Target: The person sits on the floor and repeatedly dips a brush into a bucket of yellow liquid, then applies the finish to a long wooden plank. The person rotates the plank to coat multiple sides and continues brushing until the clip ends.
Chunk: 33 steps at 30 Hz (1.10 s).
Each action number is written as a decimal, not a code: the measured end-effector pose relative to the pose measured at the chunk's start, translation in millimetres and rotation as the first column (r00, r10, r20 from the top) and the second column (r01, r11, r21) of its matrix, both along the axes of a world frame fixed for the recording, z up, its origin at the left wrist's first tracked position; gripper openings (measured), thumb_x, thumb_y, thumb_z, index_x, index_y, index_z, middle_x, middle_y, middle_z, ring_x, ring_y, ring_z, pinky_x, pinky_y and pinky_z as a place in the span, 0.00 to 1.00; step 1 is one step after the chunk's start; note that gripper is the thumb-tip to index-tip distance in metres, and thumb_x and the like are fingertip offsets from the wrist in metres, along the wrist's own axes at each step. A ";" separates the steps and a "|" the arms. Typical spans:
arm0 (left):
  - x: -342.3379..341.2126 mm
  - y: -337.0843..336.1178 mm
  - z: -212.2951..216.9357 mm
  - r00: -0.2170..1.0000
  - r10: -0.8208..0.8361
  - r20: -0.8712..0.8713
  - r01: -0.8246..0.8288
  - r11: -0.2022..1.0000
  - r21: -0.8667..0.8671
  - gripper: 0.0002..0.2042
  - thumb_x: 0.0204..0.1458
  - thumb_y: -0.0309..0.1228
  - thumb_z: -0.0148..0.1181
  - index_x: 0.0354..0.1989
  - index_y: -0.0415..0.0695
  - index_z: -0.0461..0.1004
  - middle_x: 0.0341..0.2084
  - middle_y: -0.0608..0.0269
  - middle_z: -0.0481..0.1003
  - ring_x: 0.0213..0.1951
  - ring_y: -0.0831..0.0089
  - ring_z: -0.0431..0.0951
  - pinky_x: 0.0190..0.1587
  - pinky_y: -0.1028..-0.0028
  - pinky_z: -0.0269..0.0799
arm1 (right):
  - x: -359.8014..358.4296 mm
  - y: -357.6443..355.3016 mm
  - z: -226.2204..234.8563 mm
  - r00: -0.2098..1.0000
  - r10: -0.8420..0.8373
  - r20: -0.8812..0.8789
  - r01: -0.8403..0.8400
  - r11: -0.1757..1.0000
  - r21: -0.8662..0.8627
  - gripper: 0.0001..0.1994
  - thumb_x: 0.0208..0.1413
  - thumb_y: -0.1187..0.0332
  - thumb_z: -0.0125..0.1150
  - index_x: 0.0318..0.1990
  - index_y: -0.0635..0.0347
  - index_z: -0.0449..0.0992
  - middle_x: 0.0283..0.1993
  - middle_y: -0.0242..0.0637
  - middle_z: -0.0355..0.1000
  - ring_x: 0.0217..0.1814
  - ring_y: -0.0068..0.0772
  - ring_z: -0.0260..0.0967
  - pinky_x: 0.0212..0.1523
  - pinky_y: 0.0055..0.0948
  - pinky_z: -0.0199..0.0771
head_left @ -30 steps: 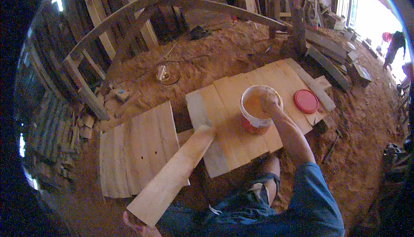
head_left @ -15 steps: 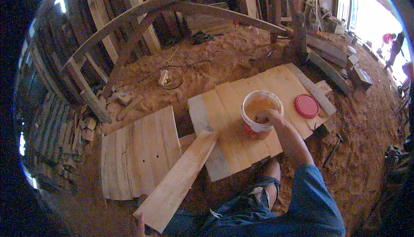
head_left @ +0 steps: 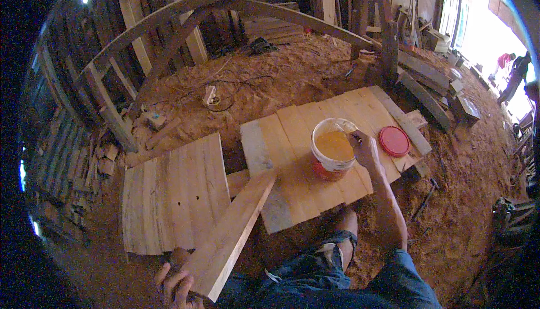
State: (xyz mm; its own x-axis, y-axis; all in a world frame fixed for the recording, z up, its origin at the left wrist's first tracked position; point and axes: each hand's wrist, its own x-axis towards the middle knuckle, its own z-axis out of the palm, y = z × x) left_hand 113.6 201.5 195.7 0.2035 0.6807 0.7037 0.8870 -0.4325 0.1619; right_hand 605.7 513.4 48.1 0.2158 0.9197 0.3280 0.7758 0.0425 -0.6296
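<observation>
Plank (head_left: 236,227) slants forward from the left hand (head_left: 179,287), whose curled fingers clasp its near end; the lower part of that hand is cut off by the picture's edge. Its far end overlaps the joined boards (head_left: 304,196), contact unclear. Right forearm reaches forward, the right hand (head_left: 367,149) bent at the rim of the bucket (head_left: 328,169); whether those fingers grip anything, I cannot tell, and yellowish contents hide the bucket's bottom

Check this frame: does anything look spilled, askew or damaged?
No spill shows. Two dark spots, knots or holes, mar the left board panel; the panel under the bucket has uneven, stepped edges. A hammer-like tool lies on the dirt floor.
</observation>
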 end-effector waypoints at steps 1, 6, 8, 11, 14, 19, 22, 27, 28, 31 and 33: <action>1.8 2.7 1.7 0.999 -0.020 0.045 0.020 1.000 0.003 0.22 0.60 0.48 0.54 0.44 0.39 0.79 0.39 0.50 0.76 0.44 0.49 0.76 0.49 0.57 0.72 | -3.6 -4.1 -2.0 0.997 -0.039 -0.072 0.039 0.999 0.001 0.13 0.58 0.61 0.61 0.38 0.64 0.79 0.28 0.46 0.75 0.31 0.36 0.74 0.34 0.35 0.73; 6.5 2.9 -2.3 0.991 0.098 0.095 -0.097 0.995 -0.023 0.25 0.59 0.50 0.53 0.42 0.35 0.78 0.39 0.47 0.77 0.42 0.48 0.76 0.46 0.55 0.72 | -23.0 -10.2 -9.5 0.978 -0.120 -0.171 0.153 0.968 0.199 0.16 0.61 0.58 0.58 0.39 0.64 0.79 0.28 0.44 0.74 0.32 0.32 0.73 0.36 0.33 0.72; 8.2 0.6 -7.4 0.970 0.194 0.144 -0.193 0.981 -0.019 0.25 0.57 0.50 0.55 0.43 0.35 0.78 0.38 0.46 0.77 0.41 0.48 0.76 0.45 0.55 0.72 | -30.4 -11.7 -7.8 0.969 -0.079 -0.234 0.142 0.953 0.268 0.15 0.63 0.59 0.56 0.40 0.63 0.79 0.28 0.43 0.74 0.34 0.30 0.73 0.37 0.32 0.72; 11.2 -2.5 -14.7 0.936 0.249 0.247 -0.249 0.968 -0.033 0.25 0.55 0.50 0.58 0.41 0.34 0.79 0.36 0.45 0.77 0.38 0.47 0.76 0.43 0.54 0.72 | -49.6 -23.9 -5.6 0.943 -0.104 -0.315 0.147 0.982 0.117 0.14 0.64 0.60 0.54 0.42 0.63 0.78 0.29 0.42 0.75 0.34 0.30 0.72 0.39 0.32 0.72; 14.8 -6.2 -21.9 0.881 0.340 0.329 -0.338 0.939 -0.065 0.25 0.53 0.50 0.60 0.38 0.34 0.79 0.33 0.46 0.77 0.35 0.50 0.76 0.39 0.55 0.71 | -98.3 -43.6 -13.4 0.929 -0.010 -0.370 0.023 0.999 0.033 0.14 0.65 0.62 0.52 0.44 0.65 0.77 0.32 0.39 0.74 0.35 0.28 0.69 0.39 0.31 0.70; 2.8 -8.7 -34.6 0.904 0.330 0.274 -0.358 0.932 0.060 0.28 0.49 0.54 0.64 0.32 0.34 0.79 0.21 0.51 0.75 0.21 0.61 0.71 0.23 0.64 0.64 | -209.5 -90.8 -48.3 0.699 0.225 -0.679 -0.193 0.973 0.124 0.13 0.66 0.65 0.50 0.46 0.67 0.75 0.36 0.34 0.72 0.39 0.23 0.64 0.41 0.27 0.67; -6.3 -15.0 -42.2 0.881 0.404 0.246 -0.409 0.912 -0.035 0.29 0.49 0.55 0.65 0.28 0.33 0.78 0.13 0.58 0.68 0.15 0.69 0.61 0.18 0.71 0.55 | -262.9 -106.4 -63.5 0.662 0.205 -0.721 -0.206 0.975 0.088 0.11 0.66 0.66 0.51 0.45 0.66 0.71 0.35 0.33 0.70 0.39 0.24 0.64 0.42 0.26 0.67; -3.7 -23.0 -51.0 0.815 0.401 0.420 -0.401 0.911 -0.092 0.29 0.49 0.54 0.66 0.26 0.31 0.76 0.08 0.64 0.61 0.13 0.72 0.54 0.19 0.70 0.56 | -303.1 -115.2 -62.7 0.627 0.160 -0.762 -0.156 0.985 0.078 0.09 0.66 0.66 0.52 0.44 0.64 0.67 0.34 0.35 0.68 0.38 0.25 0.63 0.42 0.28 0.67; -2.5 -23.6 -50.4 0.797 0.424 0.430 -0.406 0.903 -0.138 0.28 0.49 0.53 0.66 0.26 0.31 0.76 0.08 0.64 0.60 0.14 0.72 0.54 0.20 0.69 0.58 | -304.7 -118.3 -60.3 0.649 0.179 -0.739 -0.150 0.983 0.106 0.09 0.65 0.67 0.53 0.44 0.64 0.67 0.34 0.42 0.70 0.36 0.34 0.67 0.40 0.33 0.68; -0.3 -21.9 -48.5 0.861 0.386 0.331 -0.400 0.916 -0.029 0.26 0.48 0.50 0.68 0.28 0.31 0.76 0.10 0.60 0.65 0.15 0.68 0.60 0.32 0.65 0.69 | -298.0 -135.8 -51.1 0.739 0.154 -0.656 -0.260 0.963 -0.067 0.08 0.63 0.68 0.55 0.44 0.63 0.68 0.35 0.48 0.71 0.36 0.47 0.71 0.39 0.38 0.70; 0.1 -22.8 -48.2 0.862 0.393 0.320 -0.413 0.911 -0.007 0.25 0.47 0.48 0.69 0.28 0.30 0.77 0.13 0.56 0.70 0.18 0.64 0.65 0.42 0.62 0.69 | -287.3 -151.1 -41.9 0.803 0.235 -0.548 -0.284 0.959 -0.005 0.08 0.62 0.69 0.55 0.44 0.62 0.68 0.35 0.50 0.72 0.36 0.53 0.71 0.38 0.40 0.71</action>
